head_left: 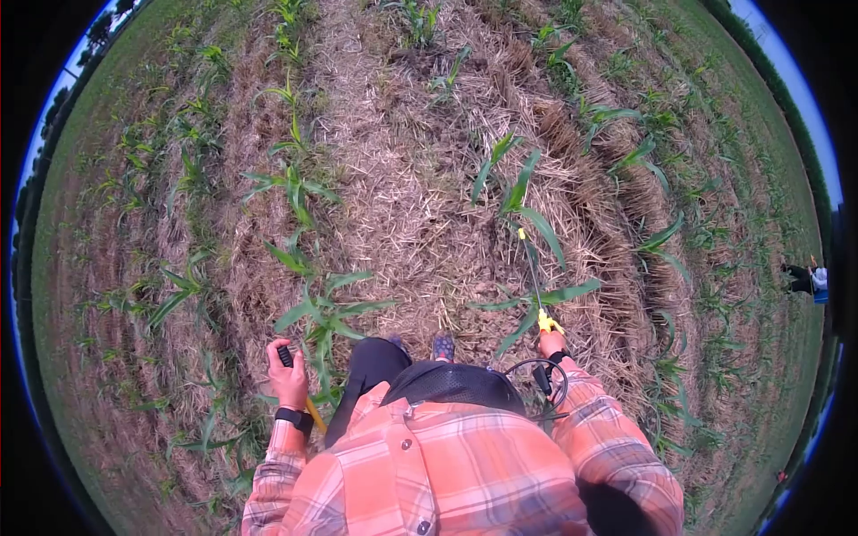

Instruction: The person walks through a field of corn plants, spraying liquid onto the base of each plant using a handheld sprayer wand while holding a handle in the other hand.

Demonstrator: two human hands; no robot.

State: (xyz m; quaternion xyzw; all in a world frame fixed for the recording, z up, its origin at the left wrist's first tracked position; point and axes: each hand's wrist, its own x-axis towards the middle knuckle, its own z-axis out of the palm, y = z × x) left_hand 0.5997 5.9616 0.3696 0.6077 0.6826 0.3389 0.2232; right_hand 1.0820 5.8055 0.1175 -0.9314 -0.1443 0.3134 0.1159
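Observation:
My right hand is closed around the yellow handle of a spray wand. The thin wand points forward, and its yellow nozzle is close to the leaves of a young maize plant. Just behind the nozzle, the wand passes over another maize plant. At the left, my left hand grips a black ribbed handle. A yellow rod shows beside that wrist; its join to the handle is hidden.
Rows of young maize run forward through dry straw. A black hose loops by my right wrist. My shoe shows below me. Another person is far off at the right edge.

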